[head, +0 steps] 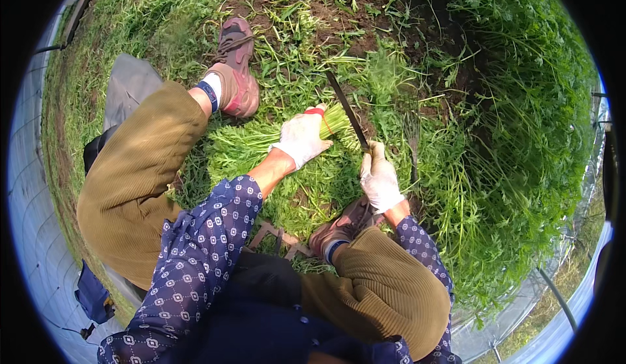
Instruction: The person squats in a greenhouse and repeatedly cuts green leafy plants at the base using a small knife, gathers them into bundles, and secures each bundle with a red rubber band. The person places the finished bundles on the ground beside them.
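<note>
My left hand (303, 136), in a white glove, is closed on a bunch of leafy green stems (334, 121). A red band circles the stems near their cut ends, which point right, while the leaves (239, 144) spread left beneath my wrist. With my right hand (379, 180), also gloved, I grip a long, dark, narrow blade (346, 106); its handle is mostly hidden in my fingers. The blade slants up and left, just beyond the cut stem ends. Whether it touches them I cannot tell.
Tall leafy plants (528, 134) stand along the right. Cut greens and stems litter the brown soil (359, 46) ahead. My shoes (237, 70) rest on either side of the bunch. A brown slatted object (279, 237) lies between my legs, and plastic sheeting (34, 168) runs along the far left.
</note>
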A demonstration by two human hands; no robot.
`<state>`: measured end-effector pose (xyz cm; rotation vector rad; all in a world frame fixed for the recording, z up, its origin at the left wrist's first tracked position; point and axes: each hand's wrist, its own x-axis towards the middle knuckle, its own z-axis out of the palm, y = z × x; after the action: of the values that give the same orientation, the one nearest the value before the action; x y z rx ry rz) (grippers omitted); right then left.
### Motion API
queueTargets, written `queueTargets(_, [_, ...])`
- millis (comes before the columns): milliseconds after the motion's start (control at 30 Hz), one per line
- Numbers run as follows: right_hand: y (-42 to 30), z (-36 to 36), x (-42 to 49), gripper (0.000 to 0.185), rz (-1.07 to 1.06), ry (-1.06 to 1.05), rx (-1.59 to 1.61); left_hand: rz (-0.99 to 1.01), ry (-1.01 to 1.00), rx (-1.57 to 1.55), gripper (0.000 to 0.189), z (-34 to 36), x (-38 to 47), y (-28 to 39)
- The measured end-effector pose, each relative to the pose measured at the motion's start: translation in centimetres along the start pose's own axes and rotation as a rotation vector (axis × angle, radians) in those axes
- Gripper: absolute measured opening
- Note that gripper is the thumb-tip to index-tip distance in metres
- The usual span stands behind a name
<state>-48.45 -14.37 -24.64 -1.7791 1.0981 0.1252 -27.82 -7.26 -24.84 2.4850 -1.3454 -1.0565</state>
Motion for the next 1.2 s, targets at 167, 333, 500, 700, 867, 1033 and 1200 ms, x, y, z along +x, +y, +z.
queueTargets(167, [1.1,1.6,-0.7,0.018,-0.062,-0.016,-0.06,0.08,0.108,0.03,0.055,1.5,0.5,-0.6])
queueTargets(333, [1.7,2.5,-0.4,0.021,0.024,0.015,0.048,0.122,0.153,0.094,0.04,2.8,1.1,-0.7])
queueTargets(500, [1.8,2.9,-0.3,0.026,0.153,-0.082,0.392,0.117,0.21,0.146,0.028,3.3,1.5,-0.1])
queueTargets(700, [2.3,3.4,-0.5,0.032,0.168,-0.001,0.626,0.208,0.267,0.12,0.021,3.3,1.6,-0.7])
queueTargets(867, [1.8,2.6,-0.7,0.018,0.028,0.11,0.344,0.206,0.229,0.171,0.023,3.6,1.9,-0.7])
queueTargets(1033, [0.0,2.2,-1.2,0.022,-0.142,0.221,-0.255,0.214,0.255,0.163,0.024,3.4,1.7,-0.9])
queueTargets(1200, [0.3,2.5,-1.0,0.02,-0.164,0.086,-0.378,0.192,0.253,0.255,0.022,4.0,1.9,-0.8])
